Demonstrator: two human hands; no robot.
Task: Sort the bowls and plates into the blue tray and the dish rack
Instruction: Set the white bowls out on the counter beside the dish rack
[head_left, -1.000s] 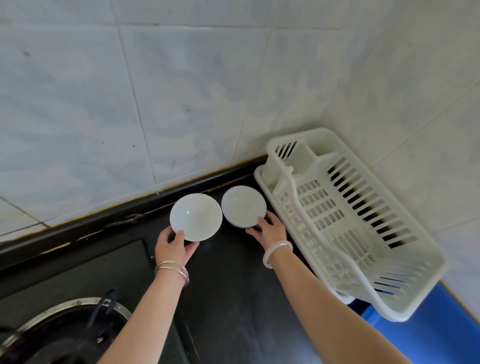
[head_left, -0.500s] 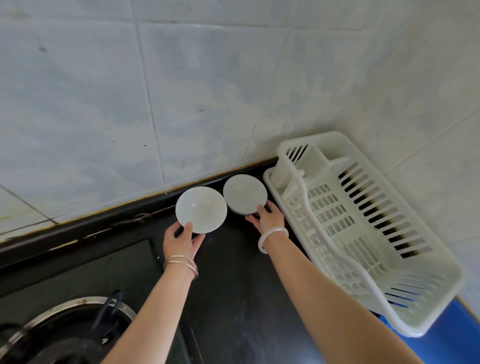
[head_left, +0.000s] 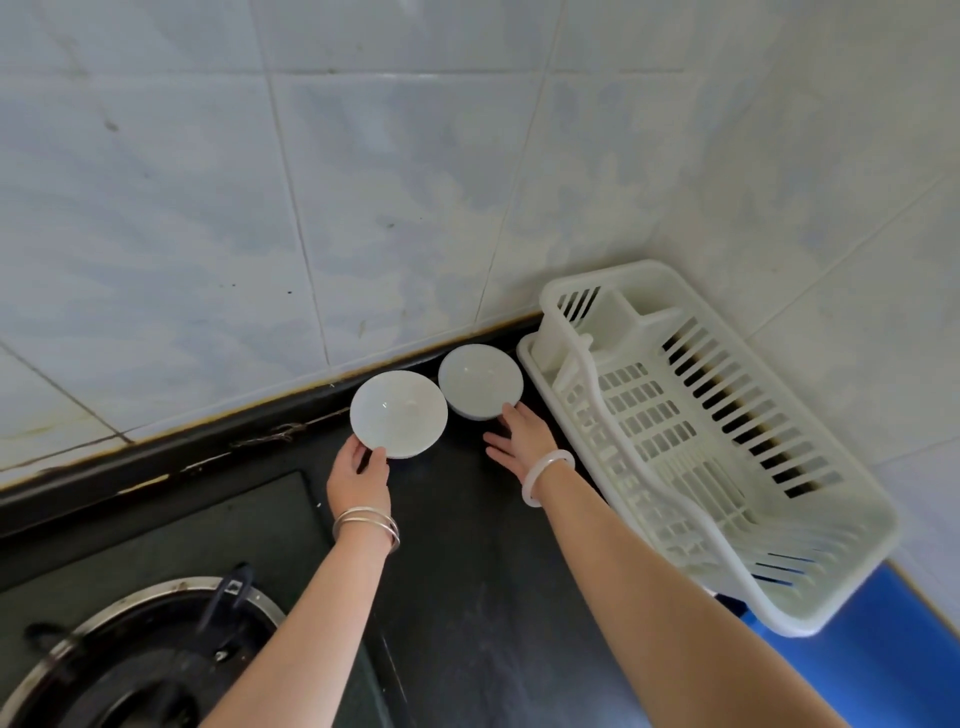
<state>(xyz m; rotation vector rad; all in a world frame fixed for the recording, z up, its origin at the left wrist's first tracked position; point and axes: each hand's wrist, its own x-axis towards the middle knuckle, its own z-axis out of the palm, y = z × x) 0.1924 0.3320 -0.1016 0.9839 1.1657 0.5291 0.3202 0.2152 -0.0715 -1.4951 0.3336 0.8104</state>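
Observation:
Two white bowls are near the back wall of the black counter. My left hand grips the near rim of the left bowl, thumb on top, and the bowl is tilted toward me. The right bowl rests on the counter beside the white dish rack. My right hand lies flat just in front of it with fingers spread, only a fingertip at its rim. The rack holds nothing and sits at an angle, its near end over the blue tray at the lower right.
A gas burner with a metal ring sits at the lower left on the dark hob. Tiled walls close off the back and right side. The bowls stand close to the rack's left edge.
Both bowls have shifted a little toward the back wall. My right hand has loosened from the right bowl and its fingers have spread. My left hand keeps its grip.

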